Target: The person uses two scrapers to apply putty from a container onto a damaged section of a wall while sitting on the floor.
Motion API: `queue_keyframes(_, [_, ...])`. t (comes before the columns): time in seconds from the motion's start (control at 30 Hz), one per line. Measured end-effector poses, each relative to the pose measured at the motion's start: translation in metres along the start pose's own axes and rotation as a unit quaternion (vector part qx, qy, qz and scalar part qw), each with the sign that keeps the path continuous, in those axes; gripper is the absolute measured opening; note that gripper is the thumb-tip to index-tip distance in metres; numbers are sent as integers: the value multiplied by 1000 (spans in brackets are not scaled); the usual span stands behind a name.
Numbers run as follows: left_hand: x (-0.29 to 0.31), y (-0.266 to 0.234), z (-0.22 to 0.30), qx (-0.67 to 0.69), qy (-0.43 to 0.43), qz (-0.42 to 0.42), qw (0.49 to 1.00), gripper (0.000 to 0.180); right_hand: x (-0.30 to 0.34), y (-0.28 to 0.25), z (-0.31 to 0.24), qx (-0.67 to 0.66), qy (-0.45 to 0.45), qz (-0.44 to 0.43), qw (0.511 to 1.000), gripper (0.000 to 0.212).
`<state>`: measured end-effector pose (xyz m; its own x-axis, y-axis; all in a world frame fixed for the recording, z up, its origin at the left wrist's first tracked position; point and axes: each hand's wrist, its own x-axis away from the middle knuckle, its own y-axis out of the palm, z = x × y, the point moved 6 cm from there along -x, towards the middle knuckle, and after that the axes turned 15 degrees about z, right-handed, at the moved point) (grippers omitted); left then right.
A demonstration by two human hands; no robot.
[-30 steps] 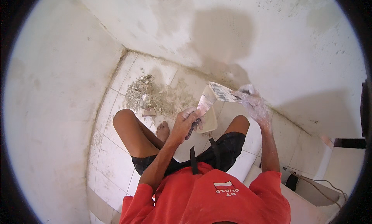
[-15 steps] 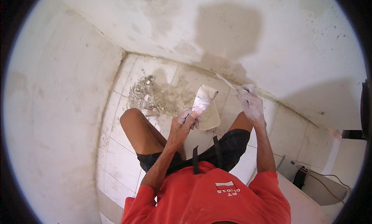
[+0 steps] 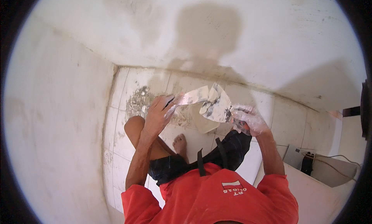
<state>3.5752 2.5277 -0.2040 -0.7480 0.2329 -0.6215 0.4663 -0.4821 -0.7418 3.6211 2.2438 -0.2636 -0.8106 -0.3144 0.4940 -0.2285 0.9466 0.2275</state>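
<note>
Wide scraper (image 3: 219, 109) and thin scraper (image 3: 195, 95) are up in front of you, above the floor, and their blades meet in your view, though I cannot tell if they really touch. The biggest thing around you is the far wall (image 3: 267, 49), white with grubby patches, and a round dark shadow (image 3: 209, 28) falls on it. The left wall (image 3: 62, 107) is white and dirty too, and the two walls join at a corner. Under you is the floor (image 3: 288, 117), made of pale tiles. Low on your right sits a long pale thing (image 3: 310, 187) with a sunken grey part. Past your left knee (image 3: 133, 127) is a heap of broken bits (image 3: 137, 102), and the knee gets in the way of some of it. A pale tub (image 3: 204, 125) is on the floor, and the wide scraper blocks part of it. Your left hand (image 3: 157, 111) is curled round the thin scraper. Your right hand (image 3: 252, 121) is closed round the handle of the wide one. Your bare foot (image 3: 179, 144) is on the tiles near the tub. By the grey part you have a small black thing (image 3: 307, 164) and a thin brown cord (image 3: 334, 170). Smallest of all, white paste (image 3: 221, 98) is smeared on both blades
</note>
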Motion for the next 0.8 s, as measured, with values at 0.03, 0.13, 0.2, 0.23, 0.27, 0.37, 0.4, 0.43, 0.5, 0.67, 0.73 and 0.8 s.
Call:
queue_keyframes(0.03, [0,1,-2,4,15,5,1000,52,4,-1,2,-33,-6,-11,999,21])
queue_keyframes(0.13, [13,4,-22,-21,-26,9,999,48,9,-6,10,-103,21,84,991,23])
queue_keyframes(0.2, [28,16,-41,26,-123,2,992,39,5,-11,7,-155,-11,70,985,27])
queue_keyframes(0.23, [38,11,-48,28,-129,64,989,29,15,-7,-9,-207,-52,66,975,28])
queue_keyframes(0.27, [42,10,-55,65,-188,73,977,24,20,-8,-31,-206,-94,74,971,28])
queue_keyframes(0.37, [35,10,-75,127,-248,92,956,20,60,-1,-77,-333,-212,37,918,31])
queue_keyframes(0.4, [29,8,-81,148,-265,116,946,23,76,-9,-100,-335,-273,42,901,32])
queue_keyframes(0.43, [22,10,-88,154,-249,118,949,23,91,-15,-123,-332,-333,50,881,33])
queue_keyframes(0.5, [17,14,-107,185,-260,148,936,23,113,-33,-161,-231,-437,234,838,38])
queue_keyframes(0.67, [22,35,-143,330,-362,180,853,29,171,-26,-293,198,-590,557,550,43])
queue_keyframes(0.73, [37,54,-157,394,-388,217,804,31,169,-31,-335,276,-633,584,427,44])
queue_keyframes(0.8, [55,74,-174,419,-420,209,778,29,164,-29,-361,399,-605,633,271,41])
